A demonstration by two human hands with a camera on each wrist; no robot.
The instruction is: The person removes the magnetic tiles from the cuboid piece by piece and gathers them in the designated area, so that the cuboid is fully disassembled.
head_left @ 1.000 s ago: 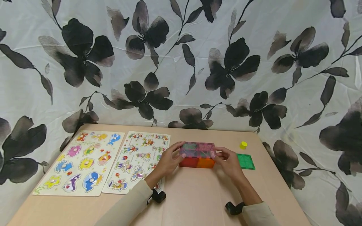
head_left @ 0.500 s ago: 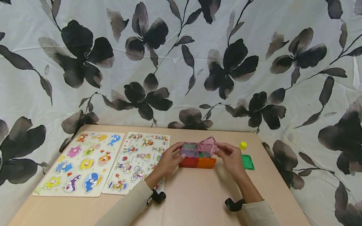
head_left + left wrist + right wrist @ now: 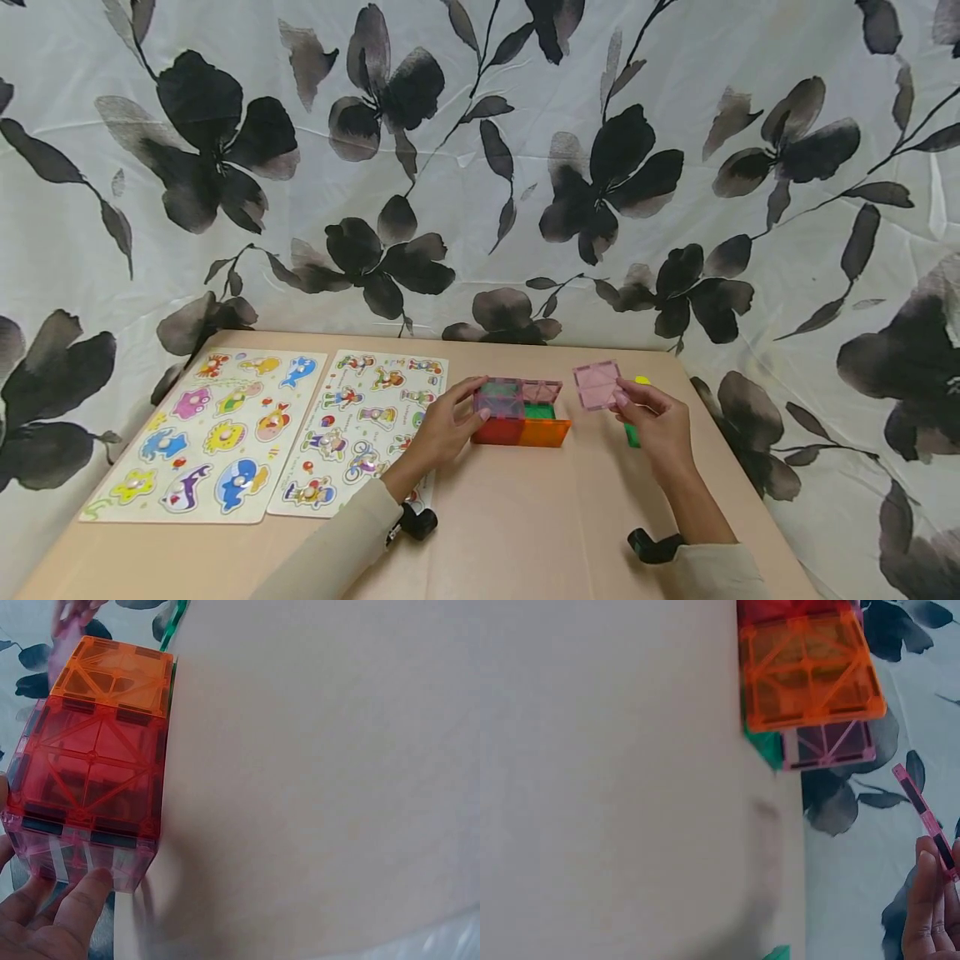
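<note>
A box of translucent magnetic tiles stands on the table, its front made of a red tile (image 3: 500, 431) and an orange tile (image 3: 547, 432). Purple covers the top left, while at the right the top is open and a green tile (image 3: 539, 411) shows inside. My left hand (image 3: 446, 425) grips the box's left end, its fingertips on a clear pinkish end tile (image 3: 127, 862). To the right of the box, my right hand (image 3: 660, 421) pinches a loose pink square tile (image 3: 597, 385) by its lower corner, held up in the air. The right wrist view shows this tile edge-on.
Two white sticker sheets, one with animals (image 3: 202, 433) and one with small figures (image 3: 367, 417), lie at the left. Behind my right hand, a green tile (image 3: 632, 435) and a yellow piece (image 3: 642, 380) are mostly hidden. A floral cloth (image 3: 480, 167) hangs behind the table.
My right hand has lifted the pink tile off the box's top right and carried it right, opening that part. The orange front tile leans outward slightly. My left hand keeps its grip.
</note>
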